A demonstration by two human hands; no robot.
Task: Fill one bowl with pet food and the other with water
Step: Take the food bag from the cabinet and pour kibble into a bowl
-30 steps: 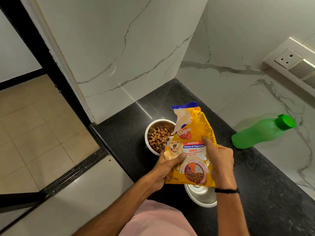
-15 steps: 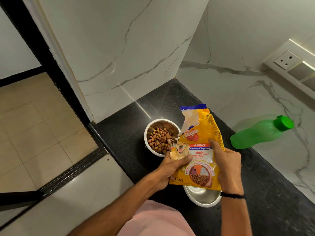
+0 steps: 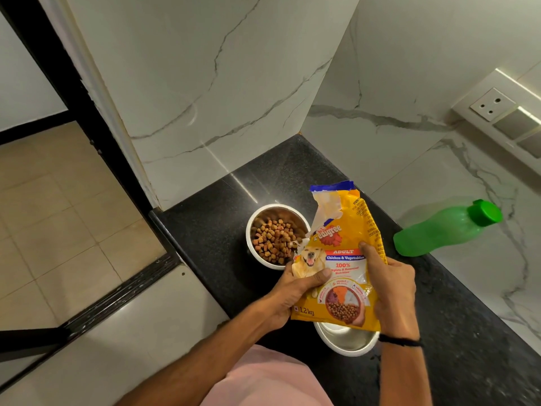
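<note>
On the black tabletop [image 3: 456,332], near the marble corner, a steel bowl [image 3: 251,230] already holds a good heap of brown kibble [image 3: 273,240]. A second bowl [image 3: 347,342] sits closer to the person, looks empty, and is partly hidden under the yellow pet food bag [image 3: 342,259]. A green bottle [image 3: 442,228] with its cap on lies on its side to the right, well apart from both bowls.

The food step looks nearly done. To finish it well, I would tip the bag upright so its torn mouth stops facing the filled bowl, then set it down clear of the empty bowl, so no stray pieces fall where the water should go.

The left hand [image 3: 292,291] is closed around the bag's lower left edge, thumb pressed across the printed dog. The right hand [image 3: 389,285] is wrapped round the right side, thumb on the front. Both hold the bag above the tabletop.
</note>
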